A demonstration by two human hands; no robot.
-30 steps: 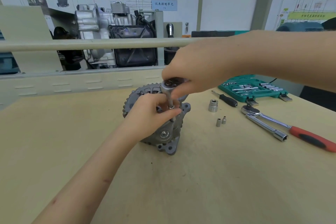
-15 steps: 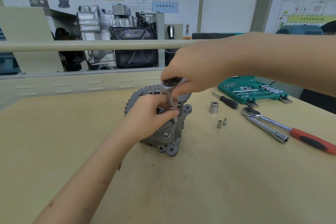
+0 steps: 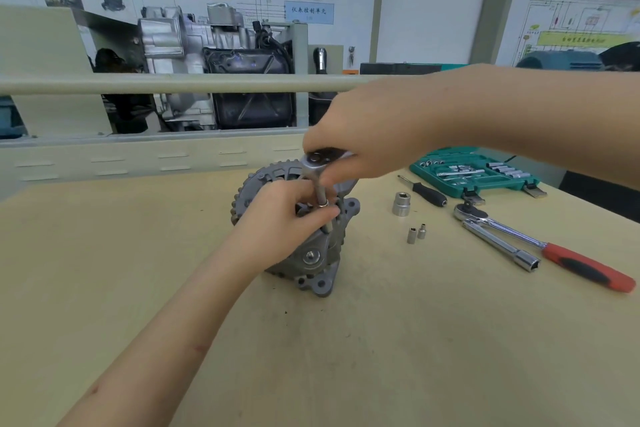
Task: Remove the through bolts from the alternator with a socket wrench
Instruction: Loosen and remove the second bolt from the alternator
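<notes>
An alternator (image 3: 301,236) stands on edge near the middle of a tan workbench (image 3: 381,357). The left hand (image 3: 280,222) rests against its upper face, fingers curled, thumb and forefinger pinching the extension bar (image 3: 322,199) that drops from the ratchet head of a socket wrench (image 3: 317,159). The right hand (image 3: 367,132) covers the wrench from above, fingers wrapped round its head; the handle is hidden. The bolt under the socket cannot be made out. To the right, an open green socket case (image 3: 474,172) holds rows of chrome sockets and bits in moulded slots. In front of it, loose on the bench: a black-handled screwdriver (image 3: 427,192), a large socket (image 3: 401,204), two small sockets (image 3: 416,233) side by side, a T-bar socket driver (image 3: 502,250) and a red-handled ratchet (image 3: 554,250) touching it.
</notes>
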